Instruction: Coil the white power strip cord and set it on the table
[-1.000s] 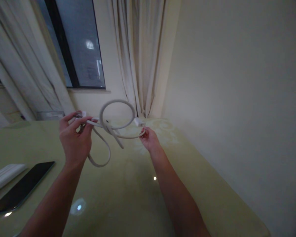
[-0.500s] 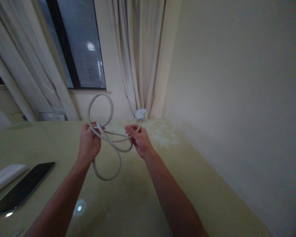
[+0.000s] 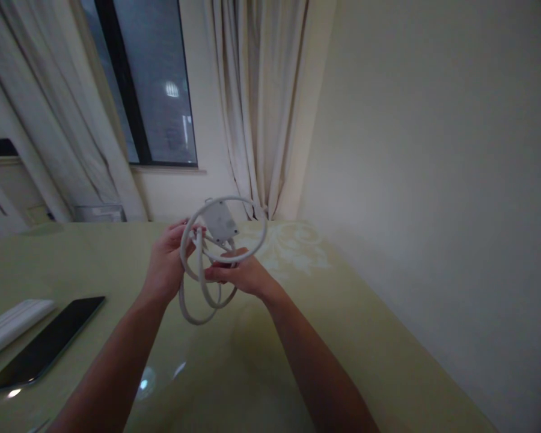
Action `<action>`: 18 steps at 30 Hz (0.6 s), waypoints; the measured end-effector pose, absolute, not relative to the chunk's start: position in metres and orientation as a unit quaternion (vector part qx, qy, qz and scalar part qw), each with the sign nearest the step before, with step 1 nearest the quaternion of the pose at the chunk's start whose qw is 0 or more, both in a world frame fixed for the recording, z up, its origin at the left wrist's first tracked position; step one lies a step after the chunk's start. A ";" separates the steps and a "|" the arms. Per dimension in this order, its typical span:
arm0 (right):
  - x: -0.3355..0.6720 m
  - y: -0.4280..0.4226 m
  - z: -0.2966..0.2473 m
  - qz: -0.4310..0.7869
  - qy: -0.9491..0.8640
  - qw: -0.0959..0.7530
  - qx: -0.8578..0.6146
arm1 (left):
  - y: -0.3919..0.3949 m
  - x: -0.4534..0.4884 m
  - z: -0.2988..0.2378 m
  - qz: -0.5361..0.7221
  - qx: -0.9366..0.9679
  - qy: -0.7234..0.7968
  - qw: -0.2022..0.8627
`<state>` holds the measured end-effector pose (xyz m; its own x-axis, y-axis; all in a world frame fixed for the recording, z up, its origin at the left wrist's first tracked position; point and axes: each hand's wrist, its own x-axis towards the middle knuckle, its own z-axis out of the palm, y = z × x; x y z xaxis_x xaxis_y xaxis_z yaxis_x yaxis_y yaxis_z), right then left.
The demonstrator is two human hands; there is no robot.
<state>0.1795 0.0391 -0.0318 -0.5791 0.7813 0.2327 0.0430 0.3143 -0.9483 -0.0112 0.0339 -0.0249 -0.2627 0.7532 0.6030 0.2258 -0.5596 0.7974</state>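
A light-coloured cable (image 3: 201,267) hangs in loose loops above the table, between my two hands. My left hand (image 3: 166,264) is closed around some of its strands at the left side. My right hand (image 3: 246,273) pinches the cable lower down on the right, inside one wide loop. A pale rectangular block (image 3: 220,222) with dark spots at its corners is attached to the cable. It is tilted, raised just past my fingers, and a loop passes in front of it. Some fingertips are hidden behind the strands.
The glossy greenish table (image 3: 342,349) meets a bare wall (image 3: 433,180) on the right. At left lie a flat black slab like a tablet (image 3: 47,346) and a long white bar (image 3: 18,325). Curtains (image 3: 270,108) and a window (image 3: 153,78) stand behind the table's far edge.
My right hand has moved left and a little down, toward my left hand. The block has swung left and nearer, from the far table edge to between my hands. The cable loops are closer together.
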 end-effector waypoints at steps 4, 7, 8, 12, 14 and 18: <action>0.181 0.037 -0.031 0.412 -0.780 0.340 -0.325 | 0.029 -0.004 -0.019 0.688 0.559 0.424 0.186; 0.178 0.035 -0.030 0.357 -0.774 0.371 -0.368 | 0.027 0.002 -0.019 0.706 0.548 0.410 0.180; 0.177 0.034 -0.030 0.333 -0.765 0.397 -0.383 | 0.026 0.005 -0.018 0.715 0.544 0.397 0.186; 0.167 0.034 -0.036 0.270 -0.727 0.486 -0.403 | 0.015 0.021 -0.012 0.708 0.574 0.380 0.158; 0.165 0.036 -0.038 0.287 -0.710 0.513 -0.387 | 0.011 0.024 -0.009 0.694 0.592 0.395 0.109; 0.165 0.041 -0.037 0.387 -0.650 0.551 -0.354 | 0.013 0.018 -0.010 0.715 0.567 0.402 0.077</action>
